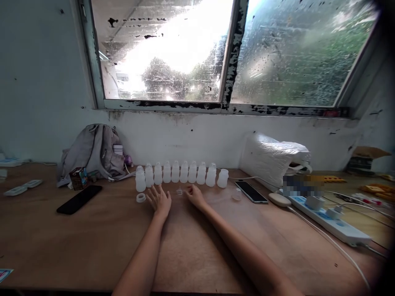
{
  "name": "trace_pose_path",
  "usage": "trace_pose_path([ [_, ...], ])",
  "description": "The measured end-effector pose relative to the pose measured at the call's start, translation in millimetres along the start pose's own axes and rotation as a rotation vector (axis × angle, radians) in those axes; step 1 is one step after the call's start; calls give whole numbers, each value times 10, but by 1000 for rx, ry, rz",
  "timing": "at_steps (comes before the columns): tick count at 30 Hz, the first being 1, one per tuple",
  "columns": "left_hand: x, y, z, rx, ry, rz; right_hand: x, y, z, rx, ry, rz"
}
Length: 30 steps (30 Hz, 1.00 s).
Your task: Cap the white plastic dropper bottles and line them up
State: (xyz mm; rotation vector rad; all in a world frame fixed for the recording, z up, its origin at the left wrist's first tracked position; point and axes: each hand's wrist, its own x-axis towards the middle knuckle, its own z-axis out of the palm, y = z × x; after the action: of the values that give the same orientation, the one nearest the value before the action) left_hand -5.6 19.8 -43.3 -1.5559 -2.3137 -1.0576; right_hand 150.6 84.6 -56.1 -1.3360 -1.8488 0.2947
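Note:
My left hand (160,201) lies on the table with its fingers spread, holding nothing. Just left of its fingertips is a white screw ring (141,197). My right hand (195,196) has its fingers curled in; anything inside them is hidden. A small clear teat (179,190) rests on the wood between the two hands, close to the right fingertips. Behind both hands stands a row of several frosted white baby bottles (175,172) with tops on. At the row's right end is a bottle without a top (222,178). A clear cap (237,194) lies further right.
A dark phone (79,200) and a grey backpack (92,154) are at left on the wooden table (101,246). Right of the bottles are another phone (251,191), a silvery bag (271,158) and a white power strip (333,220) with trailing cables.

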Motion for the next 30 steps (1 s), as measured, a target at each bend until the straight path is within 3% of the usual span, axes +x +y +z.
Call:
trace_pose_path([
  [3,36,-66,1,60,12,-46,-12,-188,230,-39,-80,87],
  [6,62,-121,-8,96,18,-96,-23,-265,342,-68,-38,106],
  [13,56,-120,-19,119,-97,-92,-40,-216,221,235,212,164],
  [16,-15,-19,-22,55,-148,44,-34,-154,190,380,276,247],
  [20,-123,168,-51,-122,-261,371,-26,-62,190,582,269,292],
  [23,-146,252,-72,-257,-273,468,-27,-18,164,648,277,320],
  [27,-115,232,-48,-330,-194,423,-33,-13,102,639,296,318],
  [30,-96,165,-2,-224,-229,294,-45,-27,75,626,302,309],
])
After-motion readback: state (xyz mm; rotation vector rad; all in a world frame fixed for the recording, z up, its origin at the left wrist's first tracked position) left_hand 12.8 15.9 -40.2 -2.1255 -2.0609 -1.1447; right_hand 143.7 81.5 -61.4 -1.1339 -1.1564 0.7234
